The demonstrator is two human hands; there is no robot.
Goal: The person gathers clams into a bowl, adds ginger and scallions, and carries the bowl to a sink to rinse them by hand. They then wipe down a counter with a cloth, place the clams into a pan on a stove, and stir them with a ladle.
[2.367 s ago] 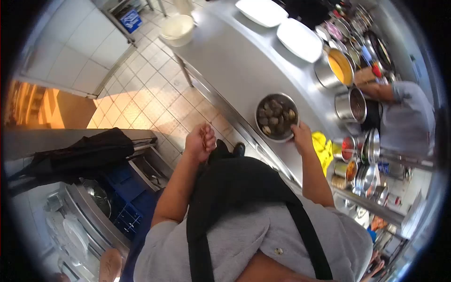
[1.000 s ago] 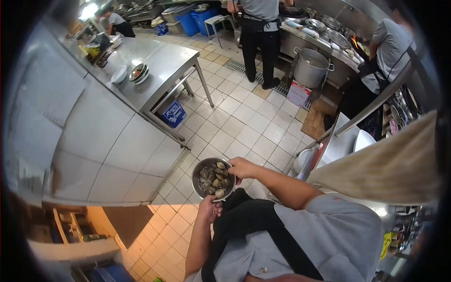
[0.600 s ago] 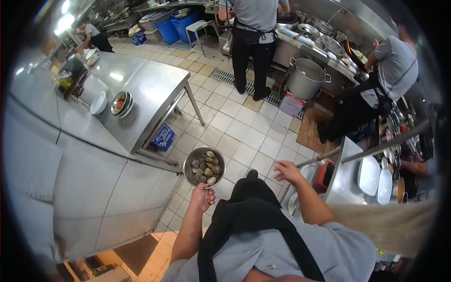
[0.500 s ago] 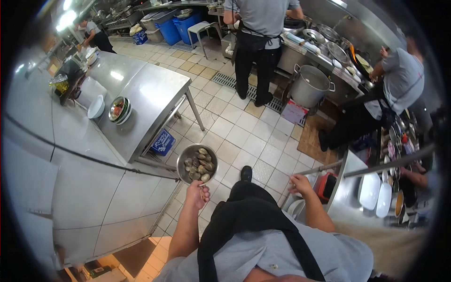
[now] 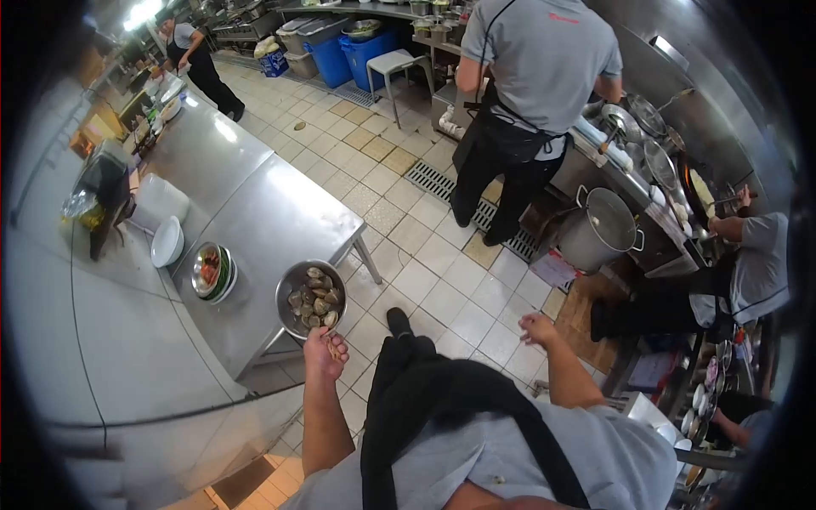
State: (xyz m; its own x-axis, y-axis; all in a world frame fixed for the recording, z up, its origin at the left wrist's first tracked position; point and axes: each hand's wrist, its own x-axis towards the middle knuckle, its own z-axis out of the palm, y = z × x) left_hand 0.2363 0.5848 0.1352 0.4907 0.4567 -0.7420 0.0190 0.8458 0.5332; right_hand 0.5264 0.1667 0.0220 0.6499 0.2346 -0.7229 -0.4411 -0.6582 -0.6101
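Note:
My left hand (image 5: 326, 352) grips the near rim of a round metal bowl (image 5: 286, 316), its fingers curled. Inside the bowl lie several clams (image 5: 316, 297). The bowl is beside the front corner of a steel table (image 5: 285, 200). My right hand (image 5: 537, 329) is raised over the tiled floor with its fingers loosely bent and apart, and nothing shows in it. On the table at the left are a stack of bowls with red and green food (image 5: 210, 270) and a white bowl (image 5: 167, 241).
A co-worker (image 5: 535, 76) stands at the cooking line, near a large pot (image 5: 599, 223). Another person (image 5: 752, 259) works at the right, and one more (image 5: 200, 59) is at the far left. A stool (image 5: 395, 63) and blue bins (image 5: 330, 64) stand at the back.
The view has moved forward and turned, so the steel table and co-workers appear nearer. The bowl, still in my left hand, now appears further left, beside the table's corner.

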